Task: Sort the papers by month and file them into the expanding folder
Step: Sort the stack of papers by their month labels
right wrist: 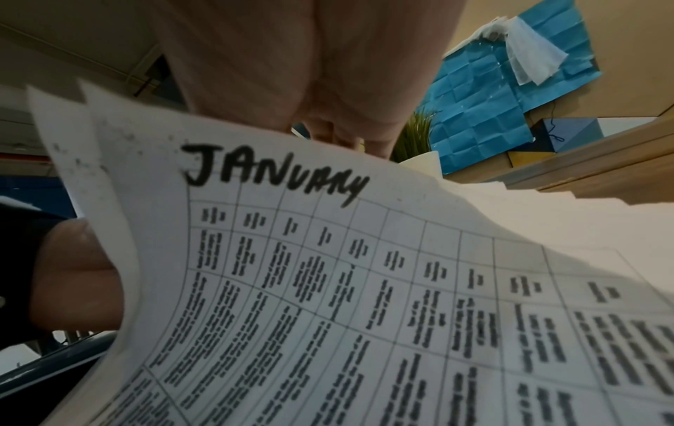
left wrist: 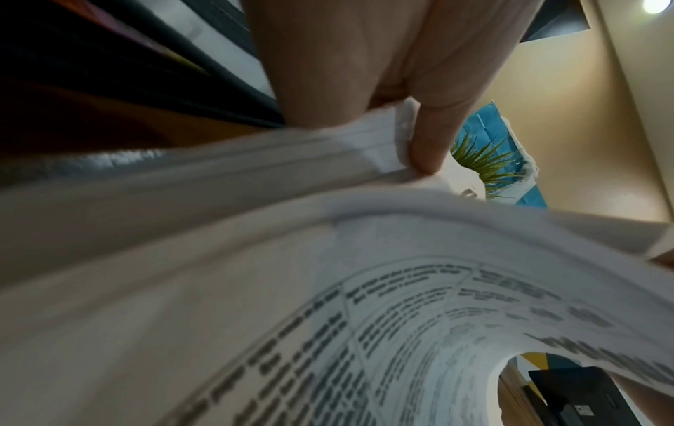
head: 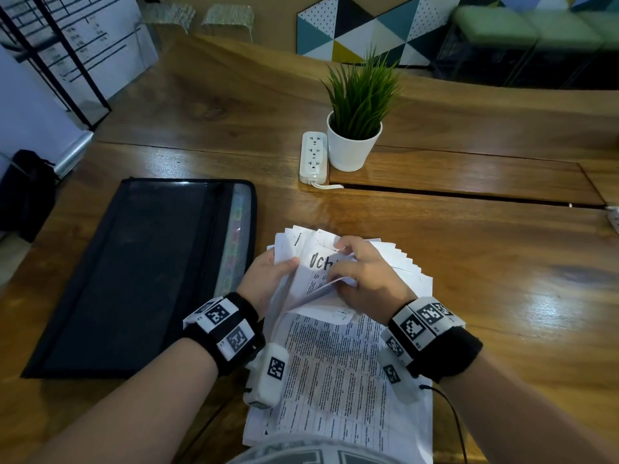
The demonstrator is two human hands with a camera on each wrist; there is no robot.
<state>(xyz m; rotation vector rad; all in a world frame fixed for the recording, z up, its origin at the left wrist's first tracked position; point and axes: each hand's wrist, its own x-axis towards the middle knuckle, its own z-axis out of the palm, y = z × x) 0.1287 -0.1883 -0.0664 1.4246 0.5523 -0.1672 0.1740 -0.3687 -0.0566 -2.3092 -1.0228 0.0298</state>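
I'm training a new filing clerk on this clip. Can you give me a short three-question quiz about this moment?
1. True or false: the expanding folder lies to the left of the papers.
2. Which month is handwritten on the sheet seen in the right wrist view?
3. What stands beside the power strip? A) potted plant B) mug C) lamp

Key: 1 true; 2 January; 3 A. Both hands, left hand and right hand, hold papers.

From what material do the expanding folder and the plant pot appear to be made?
The expanding folder: probably black plastic or coated fabric with a dull sheen, and a mesh strip along its right edge. The plant pot: smooth white, matte, either plastic or ceramic; the look leaves it open.
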